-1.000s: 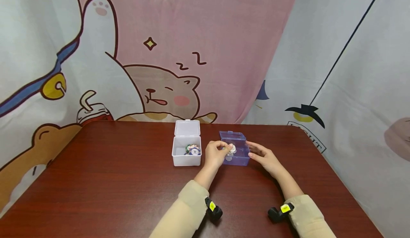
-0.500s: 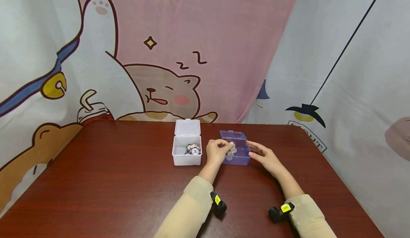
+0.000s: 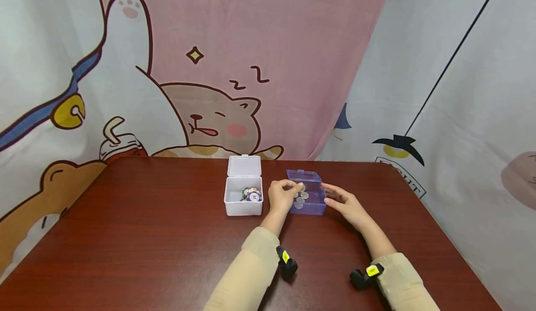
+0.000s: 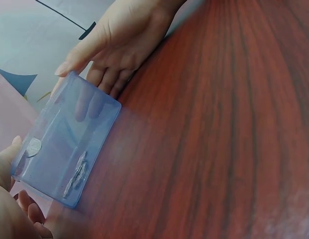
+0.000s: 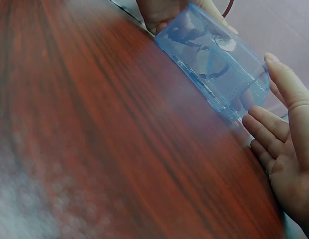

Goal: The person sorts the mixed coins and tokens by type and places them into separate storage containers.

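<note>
A see-through blue-purple box (image 3: 315,208) stands on the table with its hinged lid (image 3: 302,176) raised at the back. Several silver coins (image 3: 304,195) lie inside it toward the left. Over the left part of the box, my left hand (image 3: 280,198) pinches a coin (image 4: 34,147) between thumb and fingertips, just inside the rim; the other fingers are curled beside the left wall. My right hand (image 3: 348,207) is at the right side of the box, fingers nearly straight along that wall and thumb at the front corner (image 5: 269,59).
Left of the blue box stands a white box (image 3: 232,209) with its lid open. It holds several colourful poker chips (image 3: 253,195). Both boxes are on a dark red wooden table (image 3: 159,236), with a cartoon-printed curtain (image 3: 301,69) behind it.
Coins that were bunched under my left fingertips now lie spread in the blue box. My left hand has shifted slightly up and back. The right hand keeps its place.
</note>
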The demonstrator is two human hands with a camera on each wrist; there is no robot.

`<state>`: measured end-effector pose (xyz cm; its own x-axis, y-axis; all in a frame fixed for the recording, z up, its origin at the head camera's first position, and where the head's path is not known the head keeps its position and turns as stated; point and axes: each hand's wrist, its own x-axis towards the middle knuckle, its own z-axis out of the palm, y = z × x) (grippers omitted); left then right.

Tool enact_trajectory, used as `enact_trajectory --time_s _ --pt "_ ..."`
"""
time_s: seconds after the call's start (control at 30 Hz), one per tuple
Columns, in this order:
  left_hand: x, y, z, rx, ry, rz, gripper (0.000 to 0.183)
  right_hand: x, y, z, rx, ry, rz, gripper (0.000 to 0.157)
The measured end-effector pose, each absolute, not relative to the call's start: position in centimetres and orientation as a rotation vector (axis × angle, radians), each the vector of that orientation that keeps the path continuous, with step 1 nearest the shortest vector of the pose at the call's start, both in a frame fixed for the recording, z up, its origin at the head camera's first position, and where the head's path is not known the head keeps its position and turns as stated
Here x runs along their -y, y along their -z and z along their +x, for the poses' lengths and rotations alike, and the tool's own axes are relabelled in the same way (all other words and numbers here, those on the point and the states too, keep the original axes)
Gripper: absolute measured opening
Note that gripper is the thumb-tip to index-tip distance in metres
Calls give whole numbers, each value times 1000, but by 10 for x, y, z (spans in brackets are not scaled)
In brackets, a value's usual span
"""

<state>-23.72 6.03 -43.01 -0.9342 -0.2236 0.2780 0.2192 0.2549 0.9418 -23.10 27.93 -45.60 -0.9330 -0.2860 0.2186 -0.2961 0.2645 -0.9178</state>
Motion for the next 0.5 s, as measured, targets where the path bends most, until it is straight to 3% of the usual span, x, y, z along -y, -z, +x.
enact_trajectory --time_s 0.5 --pt "-63 434 -235 2207 1758 31 17 -283 458 -228 2502 -1830 552 47"
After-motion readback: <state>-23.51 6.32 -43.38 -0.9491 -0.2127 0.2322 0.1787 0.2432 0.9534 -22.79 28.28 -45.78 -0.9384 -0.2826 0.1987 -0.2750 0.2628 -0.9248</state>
